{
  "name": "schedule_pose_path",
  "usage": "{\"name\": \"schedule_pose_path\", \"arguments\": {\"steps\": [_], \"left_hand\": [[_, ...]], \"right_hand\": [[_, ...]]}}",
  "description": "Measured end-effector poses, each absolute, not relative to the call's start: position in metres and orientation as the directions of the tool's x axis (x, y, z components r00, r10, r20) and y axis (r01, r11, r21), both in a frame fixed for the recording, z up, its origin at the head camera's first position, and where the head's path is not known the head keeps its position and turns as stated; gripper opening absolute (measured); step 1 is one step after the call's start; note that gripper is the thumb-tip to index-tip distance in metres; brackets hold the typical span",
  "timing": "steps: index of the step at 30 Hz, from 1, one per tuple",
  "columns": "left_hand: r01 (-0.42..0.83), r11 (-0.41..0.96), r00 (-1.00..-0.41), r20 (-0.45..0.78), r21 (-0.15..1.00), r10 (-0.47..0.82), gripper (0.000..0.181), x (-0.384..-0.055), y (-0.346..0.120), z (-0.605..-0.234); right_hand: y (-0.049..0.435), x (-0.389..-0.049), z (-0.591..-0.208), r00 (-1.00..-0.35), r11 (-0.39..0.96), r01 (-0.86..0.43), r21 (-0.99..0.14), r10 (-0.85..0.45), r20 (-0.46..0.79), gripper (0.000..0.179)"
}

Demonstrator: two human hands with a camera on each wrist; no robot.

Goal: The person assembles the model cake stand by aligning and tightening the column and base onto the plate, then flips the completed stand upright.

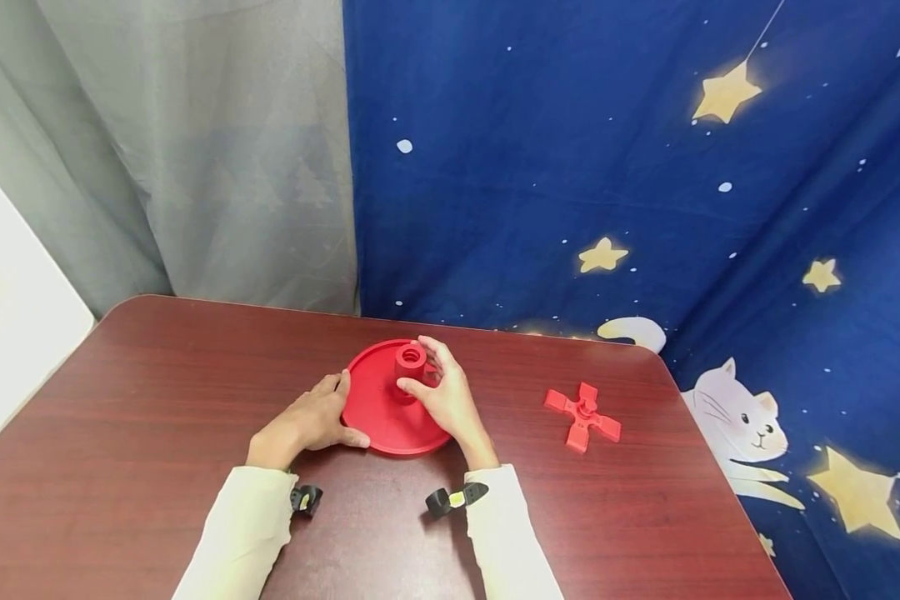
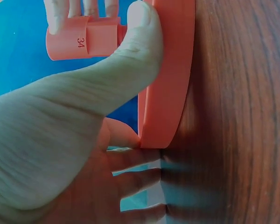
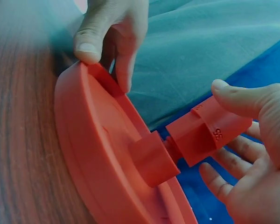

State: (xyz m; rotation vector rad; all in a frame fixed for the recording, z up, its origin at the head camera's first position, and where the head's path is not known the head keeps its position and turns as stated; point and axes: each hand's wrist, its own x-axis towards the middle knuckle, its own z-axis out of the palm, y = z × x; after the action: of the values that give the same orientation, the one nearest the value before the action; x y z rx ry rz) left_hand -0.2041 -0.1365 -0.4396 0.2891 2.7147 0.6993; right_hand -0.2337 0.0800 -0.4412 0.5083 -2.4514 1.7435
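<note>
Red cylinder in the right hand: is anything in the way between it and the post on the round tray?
No object visibly blocks it: the right hand holds the red cylinder above the post, only a narrow neck between them.

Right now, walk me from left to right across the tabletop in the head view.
Left hand → red round dish → right hand → red cross-shaped piece.

Plain red: the round rimmed tray (image 1: 371, 404), hollow cylinder (image 1: 409, 372) and four-armed cross (image 1: 587, 408). The wooden desk (image 1: 157, 408) is reddish brown, dark-grained; one cloth curtain (image 1: 232, 150) grey, the other curtain (image 1: 495, 183) blue with yellow stars (image 1: 726, 93).
</note>
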Motion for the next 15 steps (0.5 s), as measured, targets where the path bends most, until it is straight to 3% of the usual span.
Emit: {"name": "schedule_pose_path", "arguments": {"steps": [12, 15], "left_hand": [[0.128, 0.835, -0.919, -0.253, 0.535, 0.303, 0.115, -0.204, -0.135, -0.440], [0.127, 0.834, -0.920, -0.250, 0.537, 0.301, 0.115, -0.203, -0.135, -0.439]], "right_hand": [[0.078, -0.213, -0.405, -0.926, 0.272, -0.337, -0.901, -0.269, 0.265, 0.056], [0.077, -0.218, -0.415, -0.932, 0.273, -0.328, -0.905, -0.247, 0.263, 0.058]]}}
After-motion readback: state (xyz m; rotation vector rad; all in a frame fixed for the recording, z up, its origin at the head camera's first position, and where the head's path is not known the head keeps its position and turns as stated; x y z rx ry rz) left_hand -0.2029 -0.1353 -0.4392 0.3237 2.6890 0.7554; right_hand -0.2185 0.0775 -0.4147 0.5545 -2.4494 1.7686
